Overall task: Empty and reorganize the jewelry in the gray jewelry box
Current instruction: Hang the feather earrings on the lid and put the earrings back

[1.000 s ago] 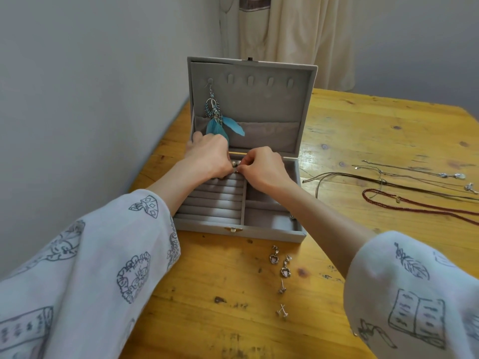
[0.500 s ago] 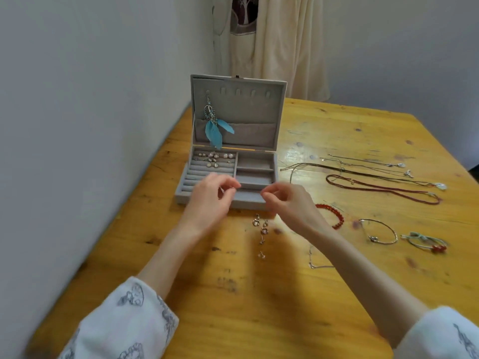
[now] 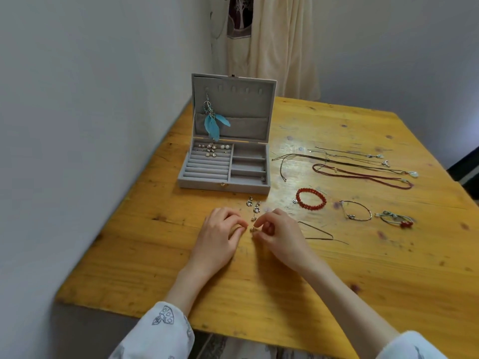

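— How do we find the hands?

— Both lie low over the wooden table [image 3: 363,281], forearms reaching in from the near edge. Our right hand [image 3: 280,235] has its fingers curled, and thumb and forefinger pinch a tiny earring [image 3: 252,229]. Our left hand [image 3: 220,237] sits just beside it with its fingers bent toward the same piece; whether they actually nip it or only come close, we cannot tell.

— And the box?

— The gray jewelry box [image 3: 225,185] stands open beyond the hands, toward the far left of the table, lid upright. A blue feather earring [image 3: 213,123] hangs inside the lid. Small studs [image 3: 212,148] sit in the far rows of the left compartment — too small for us to tell apart.

— What else is out?

— A few small earrings [image 3: 253,204] lie between the box and the hands. To the right we see a red bead bracelet [image 3: 311,199], two thin bangles [image 3: 355,210], and long necklaces [image 3: 363,174] farther back. A thin cord [image 3: 321,233] runs out from behind the right hand, its start hidden.
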The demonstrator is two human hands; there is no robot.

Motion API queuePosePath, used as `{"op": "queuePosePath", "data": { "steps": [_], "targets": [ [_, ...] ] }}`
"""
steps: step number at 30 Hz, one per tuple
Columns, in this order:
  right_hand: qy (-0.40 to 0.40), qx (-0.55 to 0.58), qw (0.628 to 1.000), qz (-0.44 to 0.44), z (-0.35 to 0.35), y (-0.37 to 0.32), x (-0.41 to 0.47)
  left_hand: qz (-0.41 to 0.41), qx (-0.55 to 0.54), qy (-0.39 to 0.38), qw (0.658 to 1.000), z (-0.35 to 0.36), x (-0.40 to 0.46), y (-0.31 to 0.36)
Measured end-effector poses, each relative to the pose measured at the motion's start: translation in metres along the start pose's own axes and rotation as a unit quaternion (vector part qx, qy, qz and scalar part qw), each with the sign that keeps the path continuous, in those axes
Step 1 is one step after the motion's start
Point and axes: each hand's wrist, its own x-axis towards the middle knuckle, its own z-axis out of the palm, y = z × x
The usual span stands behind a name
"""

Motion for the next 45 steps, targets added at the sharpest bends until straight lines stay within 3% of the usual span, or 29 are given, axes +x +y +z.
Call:
{"op": "queuePosePath", "data": {
  "steps": [8, 18, 22, 28, 35, 45],
  "targets": [
    [0.009, -0.003, 1.000, 0.001, 0.004, 0.002, -0.001, 0.016, 0.042, 0.005, 0.999, 0.001, 0.003, 0.002],
    [-0.047, -0.001, 0.999, -0.009, -0.009, 0.007, 0.007, 0.015, 0.053, -0.001, 0.998, 0.003, 0.008, 0.008],
    [-0.078, 0.018, 0.997, -0.009, -0.020, -0.003, 0.023, -0.016, -0.008, 0.017, 1.000, -0.014, 0.021, 0.002],
    [-0.078, 0.049, 0.995, -0.044, -0.025, -0.033, 0.078, -0.075, 0.049, 0.059, 0.994, -0.064, 0.069, -0.031],
    [-0.097, 0.044, 0.994, -0.037, -0.004, -0.046, 0.163, -0.157, 0.159, -0.011, 0.975, -0.094, 0.135, -0.086],
    [-0.163, 0.051, 0.985, 0.035, 0.022, -0.067, 0.238, -0.100, 0.268, -0.108, 0.952, -0.089, 0.186, -0.099]
  ]
}}
